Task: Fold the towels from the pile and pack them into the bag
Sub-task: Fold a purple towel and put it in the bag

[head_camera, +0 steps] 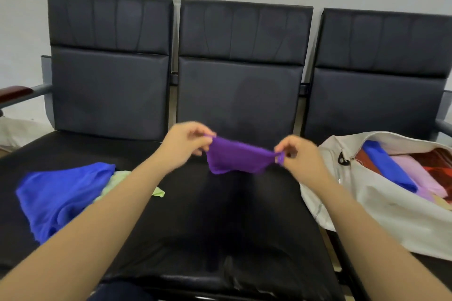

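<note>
Item 1, purple towel (238, 155): held in the air above the back part of the middle seat (220, 227), stretched sideways between two hands, lower edge sagging free and clear of the cushion

Item 2, left hand (182, 140): above the middle seat's left rear, thumb and fingertips pinching the towel's left upper corner

Item 3, right hand (297, 151): above the middle seat's right rear, thumb and fingertips pinching the towel's right upper corner

Item 4, blue towel (58, 193): crumpled on the seat left of the middle seat; pale green towel (117, 181) touching it on the side nearer the middle seat

Item 5, off-white bag (367, 203): lying on the seat right of the middle seat, zip open; inside, a folded blue towel (389, 166), a pink towel (415, 171) beside it, red cloth (435, 164) farther from the middle seat
</note>
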Motion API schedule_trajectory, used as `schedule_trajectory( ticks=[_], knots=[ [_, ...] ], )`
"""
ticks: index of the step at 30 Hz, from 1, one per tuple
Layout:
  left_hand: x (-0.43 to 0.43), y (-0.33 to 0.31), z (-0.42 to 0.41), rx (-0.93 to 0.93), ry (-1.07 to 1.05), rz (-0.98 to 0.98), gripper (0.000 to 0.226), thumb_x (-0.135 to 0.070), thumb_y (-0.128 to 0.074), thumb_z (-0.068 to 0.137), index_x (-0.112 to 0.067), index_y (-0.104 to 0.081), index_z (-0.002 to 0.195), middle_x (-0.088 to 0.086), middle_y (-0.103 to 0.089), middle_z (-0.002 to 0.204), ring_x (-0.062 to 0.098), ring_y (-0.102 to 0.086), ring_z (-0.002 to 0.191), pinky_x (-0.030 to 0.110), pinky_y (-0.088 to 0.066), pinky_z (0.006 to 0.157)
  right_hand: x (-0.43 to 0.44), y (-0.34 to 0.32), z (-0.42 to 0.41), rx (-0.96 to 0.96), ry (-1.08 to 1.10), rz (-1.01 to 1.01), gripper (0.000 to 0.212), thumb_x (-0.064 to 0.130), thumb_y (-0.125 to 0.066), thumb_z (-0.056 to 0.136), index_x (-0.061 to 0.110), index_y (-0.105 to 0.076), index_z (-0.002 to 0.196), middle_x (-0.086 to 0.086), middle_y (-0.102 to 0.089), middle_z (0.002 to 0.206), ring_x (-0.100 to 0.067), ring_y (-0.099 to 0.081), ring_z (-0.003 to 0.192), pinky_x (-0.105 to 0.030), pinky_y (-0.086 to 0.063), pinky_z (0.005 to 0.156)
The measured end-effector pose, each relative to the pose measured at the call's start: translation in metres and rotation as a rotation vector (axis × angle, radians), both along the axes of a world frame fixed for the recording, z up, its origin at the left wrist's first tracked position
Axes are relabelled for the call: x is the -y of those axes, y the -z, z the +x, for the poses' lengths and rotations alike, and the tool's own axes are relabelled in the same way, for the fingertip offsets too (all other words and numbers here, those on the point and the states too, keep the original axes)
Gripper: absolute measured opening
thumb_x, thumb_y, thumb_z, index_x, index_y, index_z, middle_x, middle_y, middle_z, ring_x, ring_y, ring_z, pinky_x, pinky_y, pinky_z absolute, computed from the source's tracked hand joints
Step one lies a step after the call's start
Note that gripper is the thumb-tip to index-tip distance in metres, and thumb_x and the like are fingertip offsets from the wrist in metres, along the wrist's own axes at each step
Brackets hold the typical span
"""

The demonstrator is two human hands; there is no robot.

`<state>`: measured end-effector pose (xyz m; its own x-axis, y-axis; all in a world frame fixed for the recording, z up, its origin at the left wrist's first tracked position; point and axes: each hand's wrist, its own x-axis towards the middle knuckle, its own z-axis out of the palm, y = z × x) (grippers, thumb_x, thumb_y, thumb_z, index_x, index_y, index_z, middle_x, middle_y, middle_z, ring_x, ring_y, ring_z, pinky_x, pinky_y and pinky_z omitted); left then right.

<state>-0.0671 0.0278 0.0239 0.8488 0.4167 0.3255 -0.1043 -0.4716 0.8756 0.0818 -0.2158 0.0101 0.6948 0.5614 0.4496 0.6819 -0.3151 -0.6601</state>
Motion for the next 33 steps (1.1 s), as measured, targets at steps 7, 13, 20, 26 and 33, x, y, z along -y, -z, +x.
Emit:
schedule_trajectory(
  ticks=[7, 13, 20, 26, 33],
  knots=[
    [0.02, 0.132, -0.072, -0.625, 0.367, 0.414, 0.014, -0.02, -0.075, 0.08, -0.03, -0.065, 0.077, -0.016, -0.065, 0.074, 0.002, -0.062, 0.076, 0.017, -0.047, 0.072, 0.049, 0.115, -0.055, -0.231, -0.273, -0.518, 0.042, -0.002, -0.07, 0.068, 0.038, -0.059, 0.067, 0.012, -0.068, 0.089, -0.003, -0.065, 0.09, -0.027, -0.053, 0.083],
    [0.025, 0.136, -0.087, -0.598, 0.397, 0.432, 0.019, -0.027, -0.068, 0.084, -0.037, -0.055, 0.075, -0.016, -0.066, 0.097, -0.004, -0.06, 0.093, 0.018, -0.046, 0.086, 0.06, 0.124, -0.068, -0.409, -0.324, -0.467, 0.022, 0.002, -0.071, 0.078, 0.023, -0.064, 0.077, 0.007, -0.073, 0.097, 0.003, -0.066, 0.093, -0.017, -0.05, 0.086],
    [0.029, 0.137, -0.078, -0.556, 0.147, 0.115, 0.006, -0.015, -0.059, 0.093, -0.013, -0.06, 0.088, -0.006, -0.068, 0.062, 0.005, -0.065, 0.065, 0.027, -0.051, 0.072, 0.052, 0.128, -0.066, -0.497, -0.145, -0.322, 0.009, 0.013, -0.064, 0.09, 0.015, -0.059, 0.083, 0.007, -0.065, 0.064, 0.002, -0.057, 0.059, -0.02, -0.042, 0.063],
    [0.025, 0.155, -0.056, -0.627, -0.056, 0.175, 0.011, -0.022, -0.065, 0.09, -0.014, -0.058, 0.088, -0.001, -0.069, 0.075, 0.012, -0.065, 0.067, 0.021, -0.048, 0.064, 0.033, 0.141, -0.062, -0.382, 0.06, -0.493, 0.009, 0.024, -0.063, 0.091, 0.025, -0.057, 0.084, 0.004, -0.069, 0.076, -0.009, -0.064, 0.07, -0.03, -0.054, 0.073],
    [0.024, 0.156, -0.055, -0.514, 0.13, 0.346, 0.018, -0.026, -0.068, 0.087, -0.03, -0.061, 0.102, -0.012, -0.053, 0.109, 0.005, -0.054, 0.103, 0.019, -0.041, 0.085, 0.035, 0.132, -0.068, -0.113, -0.048, -0.475, 0.023, 0.038, -0.068, 0.085, 0.026, -0.056, 0.1, 0.011, -0.049, 0.104, -0.005, -0.052, 0.095, -0.018, -0.044, 0.078]
  ],
)
